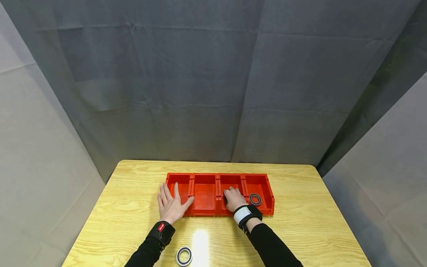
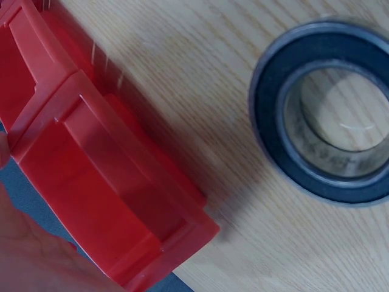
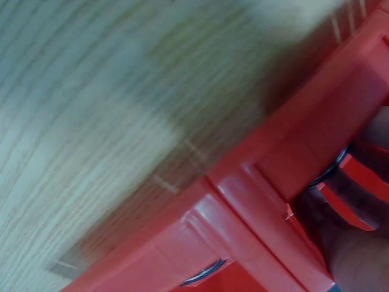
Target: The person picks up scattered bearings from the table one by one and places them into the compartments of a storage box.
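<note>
A row of red bins (image 1: 205, 191) stands on the table. My left hand (image 1: 171, 207) is spread flat over the front of the leftmost bin, its fingers straight and holding nothing. My right hand (image 1: 234, 199) reaches down into the third bin from the left. There its fingers grip a ball bearing (image 3: 331, 167), of which only a dark edge shows between them. Another ball bearing (image 1: 255, 199) lies in the rightmost bin. A third, a ring with a dark seal and metal rims (image 2: 267, 103), lies on the table in front of the bins.
The wooden table (image 1: 293, 226) extends on both sides of the bins. Behind it hangs a grey cloth (image 1: 180, 92), and pale cloth panels (image 1: 43, 167) close off the sides.
</note>
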The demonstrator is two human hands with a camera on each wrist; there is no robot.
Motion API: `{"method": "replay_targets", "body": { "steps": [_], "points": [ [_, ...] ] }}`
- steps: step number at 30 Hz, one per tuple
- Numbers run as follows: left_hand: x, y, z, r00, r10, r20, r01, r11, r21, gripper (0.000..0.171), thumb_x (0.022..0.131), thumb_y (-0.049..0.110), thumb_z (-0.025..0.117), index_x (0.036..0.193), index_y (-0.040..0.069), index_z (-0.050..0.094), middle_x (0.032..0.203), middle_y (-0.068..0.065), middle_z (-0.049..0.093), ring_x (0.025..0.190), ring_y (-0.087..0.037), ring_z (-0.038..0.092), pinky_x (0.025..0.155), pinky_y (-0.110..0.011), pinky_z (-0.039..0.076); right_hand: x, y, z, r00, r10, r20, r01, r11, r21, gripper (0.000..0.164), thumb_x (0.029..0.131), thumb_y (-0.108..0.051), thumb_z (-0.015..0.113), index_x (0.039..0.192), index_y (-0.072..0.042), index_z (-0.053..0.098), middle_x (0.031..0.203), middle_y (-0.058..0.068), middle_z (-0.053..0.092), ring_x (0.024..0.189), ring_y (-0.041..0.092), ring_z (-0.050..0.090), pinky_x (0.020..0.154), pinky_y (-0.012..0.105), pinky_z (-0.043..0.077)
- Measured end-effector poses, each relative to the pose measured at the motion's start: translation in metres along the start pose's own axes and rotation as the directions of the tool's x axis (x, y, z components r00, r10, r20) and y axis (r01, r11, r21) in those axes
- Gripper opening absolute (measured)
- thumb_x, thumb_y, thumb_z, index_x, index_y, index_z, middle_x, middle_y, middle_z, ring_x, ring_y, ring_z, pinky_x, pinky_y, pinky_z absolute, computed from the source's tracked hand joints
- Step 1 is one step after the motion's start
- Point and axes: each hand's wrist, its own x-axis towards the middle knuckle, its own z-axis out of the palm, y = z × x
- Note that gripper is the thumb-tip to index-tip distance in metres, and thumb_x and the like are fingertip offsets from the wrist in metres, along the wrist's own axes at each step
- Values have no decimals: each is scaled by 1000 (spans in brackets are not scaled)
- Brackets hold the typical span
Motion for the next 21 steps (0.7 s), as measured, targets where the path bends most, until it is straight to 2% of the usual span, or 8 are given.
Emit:
{"method": "replay_targets", "body": {
  "steps": [6, 9, 12, 16, 21],
  "points": [
    [1, 2, -1, 1000, -1, 5, 1, 1000, 6, 98, 90, 58, 60, 160, 3, 18, 166, -31, -8, 153, -49, -9, 123, -66, -6, 0, 2, 0, 1000, -26, 1, 26, 999, -27, 31, 79, 7, 77, 108, -3, 69, 104, 18, 65, 102, 41, 61, 88, 53, 56],
    [2, 2, -2, 1000, 0, 14, 0, 1000, 4, 99, 90, 58, 60, 160, 3, 18, 165, -31, -10, 153, -49, -11, 123, -66, -7, -1, 0, -6, 997, -62, -40, 60, 997, -38, 30, 81, 6, 76, 109, -3, 70, 105, 18, 65, 102, 40, 61, 88, 51, 57],
    [2, 2, -2, 1000, 0, 17, 0, 1000, 3, 99, 90, 58, 60, 160, 2, 18, 165, -31, -8, 152, -50, -11, 122, -67, -8, -3, 0, -13, 988, -97, -120, 92, 995, -50, 29, 82, 1, 76, 111, -3, 71, 108, 18, 67, 102, 38, 60, 89, 48, 58],
    [1, 1, -1, 1000, -3, 16, 3, 1000, 12, 99, 90, 58, 60, 160, 2, 18, 165, -31, -7, 152, -49, -11, 123, -66, -7, -5, 7, -20, 962, -77, -263, 73, 997, -25, 29, 86, -7, 76, 115, -4, 71, 114, 17, 66, 107, 35, 58, 94, 45, 56],
    [0, 1, 0, 1000, -5, 23, 5, 1000, 1, 98, 90, 58, 60, 160, 3, 18, 165, -31, -7, 153, -49, -11, 123, -66, -8, -5, 26, -18, 904, 64, -422, -40, 997, 65, 34, 89, -11, 72, 122, -2, 66, 114, 19, 57, 106, 36, 50, 91, 45, 50]
  ]
}}
